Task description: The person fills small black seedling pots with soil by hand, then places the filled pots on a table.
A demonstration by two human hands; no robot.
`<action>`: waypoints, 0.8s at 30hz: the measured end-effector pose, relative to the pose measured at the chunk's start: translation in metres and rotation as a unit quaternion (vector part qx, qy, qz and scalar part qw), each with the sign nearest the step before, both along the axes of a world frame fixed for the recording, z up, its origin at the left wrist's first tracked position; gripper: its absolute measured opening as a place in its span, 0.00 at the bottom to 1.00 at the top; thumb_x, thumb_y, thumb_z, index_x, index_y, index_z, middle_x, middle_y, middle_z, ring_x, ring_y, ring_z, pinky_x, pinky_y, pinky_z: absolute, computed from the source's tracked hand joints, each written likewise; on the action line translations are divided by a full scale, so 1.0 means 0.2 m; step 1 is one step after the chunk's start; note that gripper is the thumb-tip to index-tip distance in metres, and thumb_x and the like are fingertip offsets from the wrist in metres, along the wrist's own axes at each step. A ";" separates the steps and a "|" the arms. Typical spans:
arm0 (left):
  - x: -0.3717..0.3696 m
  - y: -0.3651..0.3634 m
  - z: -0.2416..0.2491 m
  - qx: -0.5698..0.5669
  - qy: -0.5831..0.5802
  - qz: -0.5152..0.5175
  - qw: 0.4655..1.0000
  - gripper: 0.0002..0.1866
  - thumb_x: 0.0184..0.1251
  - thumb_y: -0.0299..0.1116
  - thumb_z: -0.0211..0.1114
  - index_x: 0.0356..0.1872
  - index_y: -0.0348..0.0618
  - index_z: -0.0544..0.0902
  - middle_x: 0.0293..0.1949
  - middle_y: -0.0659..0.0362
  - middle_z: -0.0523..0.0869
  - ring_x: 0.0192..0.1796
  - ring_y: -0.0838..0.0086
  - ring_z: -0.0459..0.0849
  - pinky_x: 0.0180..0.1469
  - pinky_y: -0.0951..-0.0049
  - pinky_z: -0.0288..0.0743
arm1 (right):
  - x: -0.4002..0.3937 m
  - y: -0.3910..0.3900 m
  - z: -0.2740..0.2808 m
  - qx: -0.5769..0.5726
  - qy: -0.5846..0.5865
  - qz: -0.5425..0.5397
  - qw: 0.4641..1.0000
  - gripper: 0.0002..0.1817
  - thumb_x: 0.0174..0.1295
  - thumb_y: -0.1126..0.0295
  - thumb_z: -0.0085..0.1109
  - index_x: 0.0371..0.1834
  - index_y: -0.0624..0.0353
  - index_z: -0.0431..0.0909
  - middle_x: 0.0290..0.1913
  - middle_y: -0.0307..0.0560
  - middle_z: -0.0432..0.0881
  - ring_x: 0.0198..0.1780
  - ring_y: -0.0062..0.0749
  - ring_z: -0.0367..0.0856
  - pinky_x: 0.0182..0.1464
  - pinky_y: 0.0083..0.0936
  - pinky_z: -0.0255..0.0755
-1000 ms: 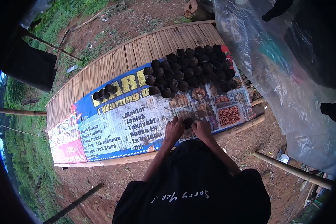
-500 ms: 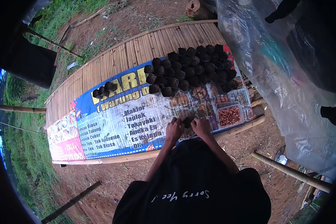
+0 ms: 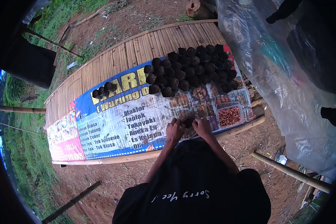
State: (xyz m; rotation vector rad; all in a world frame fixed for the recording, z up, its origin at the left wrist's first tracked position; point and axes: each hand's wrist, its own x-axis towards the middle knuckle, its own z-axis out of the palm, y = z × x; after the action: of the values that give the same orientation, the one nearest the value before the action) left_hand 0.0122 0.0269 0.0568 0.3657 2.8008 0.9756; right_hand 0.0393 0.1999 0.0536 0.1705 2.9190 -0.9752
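Note:
Between my two hands, close to the table's near edge, is a small black bag (image 3: pixel 188 122) that looks like a seedling polybag; its contents are too dark to make out. My left hand (image 3: pixel 174 129) grips its left side with curled fingers. On the opposite side, my right hand (image 3: pixel 201 127) has its fingers closed at the bag's edge. A clear plastic tub of reddish-brown seeds or nuts (image 3: pixel 229 115) sits to the right of my right hand. Beyond my hands stand many similar black polybags (image 3: pixel 190 71), packed close together, some showing dark soil.
A printed banner (image 3: pixel 104 130) covers much of the bamboo-slat table (image 3: pixel 145 44). Several more black bags (image 3: pixel 104 89) form a small group at the left. Clear plastic sheeting (image 3: pixel 265 86) hangs along the right side. A bamboo pole (image 3: pixel 291 171) juts in at lower right.
The black bag shows slightly more between my hands, and my fingers have shifted a little around it. The other bags and the tub have not moved.

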 end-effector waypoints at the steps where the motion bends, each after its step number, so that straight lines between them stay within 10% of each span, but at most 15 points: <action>1: 0.00 0.01 0.01 0.000 0.000 0.003 1.000 0.09 0.57 0.35 0.62 0.35 0.40 0.79 0.34 0.46 0.80 0.31 0.45 0.81 0.35 0.49 0.76 | -0.01 0.00 0.01 0.003 0.000 0.007 1.000 0.12 0.57 0.62 0.60 0.28 0.61 0.80 0.25 0.65 0.77 0.35 0.61 0.77 0.39 0.49 0.72; 13: -0.06 -0.03 0.07 -0.042 0.047 -0.030 0.998 0.16 0.60 0.42 0.64 0.39 0.41 0.74 0.32 0.48 0.78 0.32 0.49 0.81 0.39 0.52 0.74 | 0.04 -0.08 0.07 0.042 -0.093 -0.006 0.995 0.24 0.61 0.48 0.56 0.25 0.59 0.83 0.25 0.62 0.80 0.32 0.59 0.81 0.36 0.48 0.75; 24: -0.14 -0.04 0.07 -0.029 0.093 -0.135 0.986 0.08 0.59 0.33 0.61 0.36 0.40 0.76 0.31 0.47 0.78 0.31 0.49 0.81 0.36 0.52 0.75 | 0.04 -0.11 -0.01 0.029 -0.015 -0.051 0.998 0.16 0.56 0.57 0.58 0.23 0.59 0.82 0.23 0.58 0.81 0.29 0.56 0.81 0.35 0.48 0.75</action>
State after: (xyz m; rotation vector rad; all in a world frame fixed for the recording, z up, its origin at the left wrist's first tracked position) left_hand -0.0161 0.0190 0.0703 0.8415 2.8305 0.8364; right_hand 0.0471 0.1787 0.0523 0.3354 2.9394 -0.8920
